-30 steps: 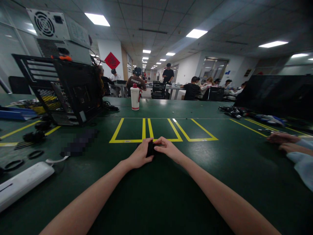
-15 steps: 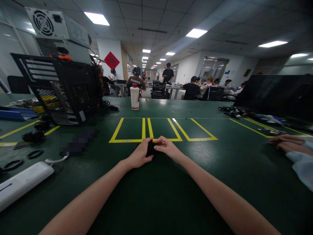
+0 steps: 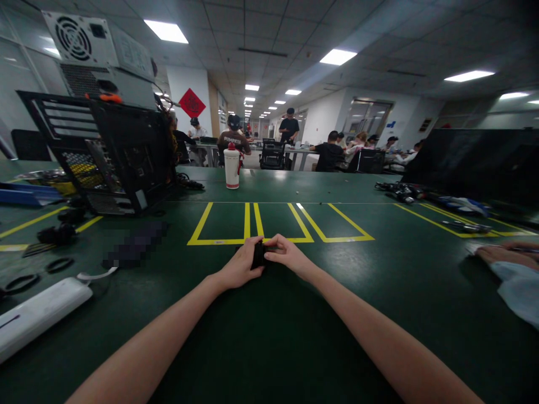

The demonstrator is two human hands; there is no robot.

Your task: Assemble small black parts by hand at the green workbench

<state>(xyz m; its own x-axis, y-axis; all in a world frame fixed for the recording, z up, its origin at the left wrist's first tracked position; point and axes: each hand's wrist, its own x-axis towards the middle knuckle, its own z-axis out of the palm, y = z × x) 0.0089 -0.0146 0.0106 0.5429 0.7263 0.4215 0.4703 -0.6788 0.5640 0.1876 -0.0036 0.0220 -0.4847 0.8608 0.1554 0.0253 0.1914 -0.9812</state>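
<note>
A small black part (image 3: 258, 256) stands between my hands on the green table (image 3: 269, 348); much of it is covered by fingers, and I cannot make out its exact kind. My left hand (image 3: 238, 265) wraps round its left side, thumb low and fingers at the top. From the right, the thumb and fingertips of my right hand (image 3: 287, 255) pinch at its upper edge. Just beyond both hands run the yellow tape outlines (image 3: 250, 241) on the tabletop.
An open computer case (image 3: 126, 157) with a power supply (image 3: 101, 45) on top stands left. Nearer lie black rings (image 3: 59, 265), a white power strip (image 3: 46, 314) and a pixelated dark item (image 3: 137, 244). A cup (image 3: 232, 167) stands ahead. A co-worker's hand (image 3: 501, 253) is at right.
My hands and the black part look almost unmoved. At the right edge, the co-worker's hands have shifted down and right, and a metal tool there shows more fully.
</note>
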